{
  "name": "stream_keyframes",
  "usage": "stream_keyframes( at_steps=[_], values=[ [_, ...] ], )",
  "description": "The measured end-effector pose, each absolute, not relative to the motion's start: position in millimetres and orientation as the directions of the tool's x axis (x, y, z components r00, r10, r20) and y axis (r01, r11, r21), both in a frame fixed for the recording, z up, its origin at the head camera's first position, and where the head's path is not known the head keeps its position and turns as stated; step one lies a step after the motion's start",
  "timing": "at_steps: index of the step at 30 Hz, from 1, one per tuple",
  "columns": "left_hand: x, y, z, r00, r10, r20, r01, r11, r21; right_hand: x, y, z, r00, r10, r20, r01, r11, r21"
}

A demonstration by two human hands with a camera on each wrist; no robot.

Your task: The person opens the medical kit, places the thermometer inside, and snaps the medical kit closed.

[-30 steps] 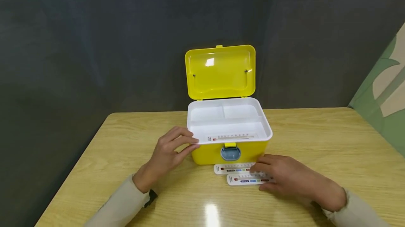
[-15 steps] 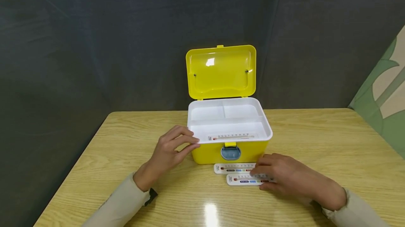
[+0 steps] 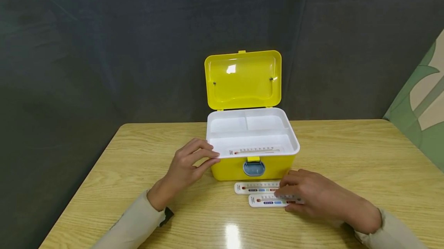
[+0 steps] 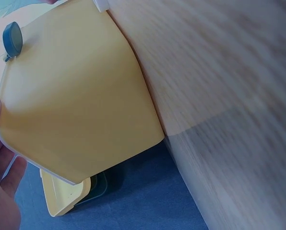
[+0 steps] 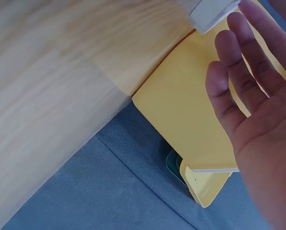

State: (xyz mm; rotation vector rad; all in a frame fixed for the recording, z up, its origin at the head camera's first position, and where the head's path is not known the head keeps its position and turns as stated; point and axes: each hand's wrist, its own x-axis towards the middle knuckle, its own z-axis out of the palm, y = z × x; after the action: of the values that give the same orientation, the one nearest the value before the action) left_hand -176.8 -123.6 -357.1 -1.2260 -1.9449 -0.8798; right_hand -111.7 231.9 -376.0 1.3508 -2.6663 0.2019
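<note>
A yellow box (image 3: 230,170) stands on the table with its lid (image 3: 243,81) raised and a white divided tray (image 3: 249,141) at its top. My left hand (image 3: 185,168) holds the tray's rim at the front left corner, thumb below and fingers above. One thermometer (image 3: 256,151) lies in the tray's front compartment. Before the box lie two more white thermometers, a farther one (image 3: 254,188) and a nearer one (image 3: 272,201). My right hand (image 3: 312,195) pinches the right part of the nearer one between thumb and fingers; the hand covers the farther one's right end.
The wooden table (image 3: 114,175) reaches to a dark cloth backdrop (image 3: 138,48). At the right edge hangs a green and beige leaf-patterned panel (image 3: 426,98). A blue-grey latch (image 3: 254,169) juts from the box's front.
Both thermometers before the box have shifted slightly nearer, away from its front. The left hand keeps its place on the rim, and the right hand stays at the thermometers.
</note>
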Motion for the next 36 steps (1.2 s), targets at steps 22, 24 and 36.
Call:
stream_keyframes(
  at_steps=[22,24,36],
  values=[
    [-175.4,-122.1,-356.3,-0.37,0.475,0.799,0.912,0.351,0.213,-112.0,230.6,-377.3,-0.51,-0.816,0.271,-0.85,0.527,-0.013],
    [-175.5,-122.3,-356.4,-0.369,0.475,0.799,0.913,0.349,0.214,-110.9,229.6,-376.9,-0.509,-0.821,0.258,-0.854,0.519,-0.033],
    [-176.9,-123.6,-358.6,-0.347,0.475,0.809,0.922,0.331,0.202,-107.1,228.8,-373.6,-0.623,-0.779,0.079,-0.782,0.617,-0.084]
  ],
)
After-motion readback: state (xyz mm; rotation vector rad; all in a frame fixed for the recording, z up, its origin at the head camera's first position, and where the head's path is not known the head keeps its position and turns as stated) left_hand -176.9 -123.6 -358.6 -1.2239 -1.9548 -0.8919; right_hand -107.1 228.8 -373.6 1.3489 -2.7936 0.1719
